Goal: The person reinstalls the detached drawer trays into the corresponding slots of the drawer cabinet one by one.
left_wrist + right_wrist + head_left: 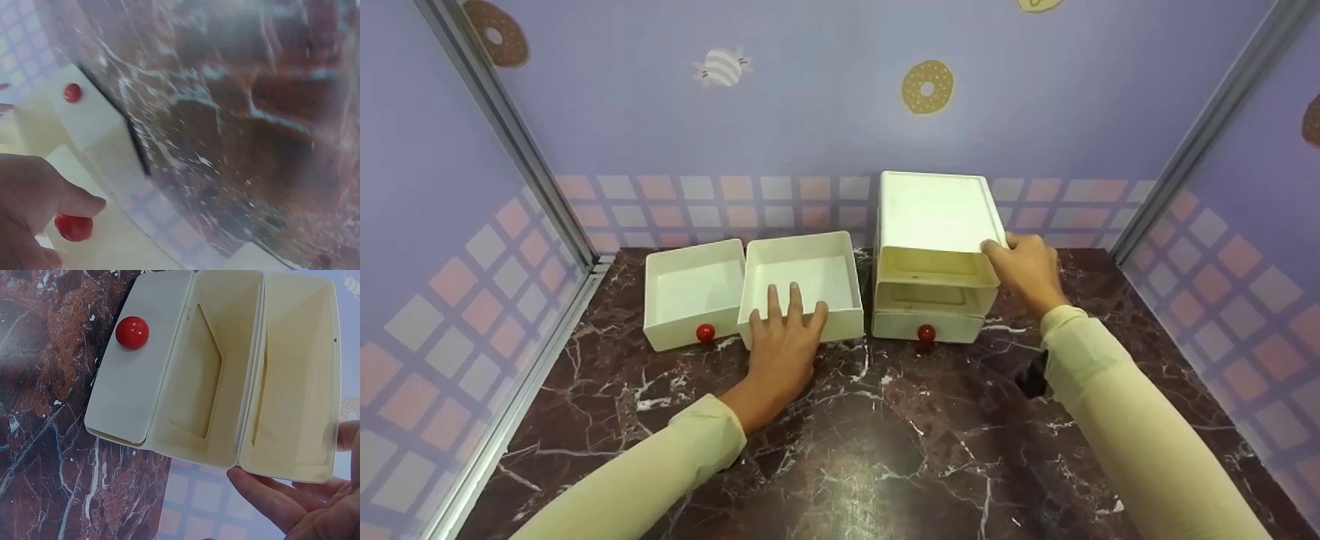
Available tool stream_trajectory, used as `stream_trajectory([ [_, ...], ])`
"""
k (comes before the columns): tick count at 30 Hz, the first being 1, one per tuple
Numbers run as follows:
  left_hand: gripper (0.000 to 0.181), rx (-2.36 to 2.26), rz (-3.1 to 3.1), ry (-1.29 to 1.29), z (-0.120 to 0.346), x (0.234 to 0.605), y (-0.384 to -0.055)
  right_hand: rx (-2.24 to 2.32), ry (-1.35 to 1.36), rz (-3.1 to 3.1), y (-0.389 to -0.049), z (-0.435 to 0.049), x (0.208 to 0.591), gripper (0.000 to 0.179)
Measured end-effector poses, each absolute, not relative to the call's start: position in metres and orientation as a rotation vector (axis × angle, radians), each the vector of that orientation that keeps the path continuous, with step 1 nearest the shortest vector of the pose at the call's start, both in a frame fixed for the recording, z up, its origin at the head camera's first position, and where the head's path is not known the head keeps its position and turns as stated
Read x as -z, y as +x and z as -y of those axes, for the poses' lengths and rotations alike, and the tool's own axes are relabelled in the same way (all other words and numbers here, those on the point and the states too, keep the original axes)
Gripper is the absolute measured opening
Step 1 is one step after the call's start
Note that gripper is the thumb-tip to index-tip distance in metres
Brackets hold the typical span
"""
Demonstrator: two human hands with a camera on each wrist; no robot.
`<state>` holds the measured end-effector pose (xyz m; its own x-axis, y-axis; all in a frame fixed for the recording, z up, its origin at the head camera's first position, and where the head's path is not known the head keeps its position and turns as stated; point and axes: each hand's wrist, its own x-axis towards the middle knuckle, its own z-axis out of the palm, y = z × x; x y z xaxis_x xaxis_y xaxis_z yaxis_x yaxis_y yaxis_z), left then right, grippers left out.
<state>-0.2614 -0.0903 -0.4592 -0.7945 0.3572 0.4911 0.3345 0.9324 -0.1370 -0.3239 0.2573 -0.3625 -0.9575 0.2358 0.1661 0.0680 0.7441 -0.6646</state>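
My left hand (784, 349) is over the front of a white drawer (840, 325), its fingers spread and reaching past the front rim. In the left wrist view its thumb lies against that drawer's red knob (74, 228); the hand hides this knob in the head view. With my right hand (1027, 271) I grip the top right front corner of a white drawer cabinet (941, 210), thumb on top and fingers along the side. Two upper slots of the cabinet are bare, while a bottom drawer (129, 377) with a red knob (133, 332) sits inside.
Another white drawer (671, 334) with a red knob (705, 332) stands left of the first one, at a slight angle. All stand on a dark marbled table (870, 450), near the purple back wall (825, 112). Side walls rise at left and right.
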Motion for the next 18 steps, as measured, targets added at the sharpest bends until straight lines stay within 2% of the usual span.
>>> stream_trajectory([
  [7, 0.080, -0.035, 2.566, -0.483, 0.087, 0.447, -0.224, -1.021, -0.238, 2.698, -0.325, -0.259, 0.364, 0.044],
  [18, 0.071, -0.102, 2.464, -0.522, 0.085, 0.443, -0.187, -1.000, -0.242, 2.713, -0.325, -0.258, 0.363, 0.045],
])
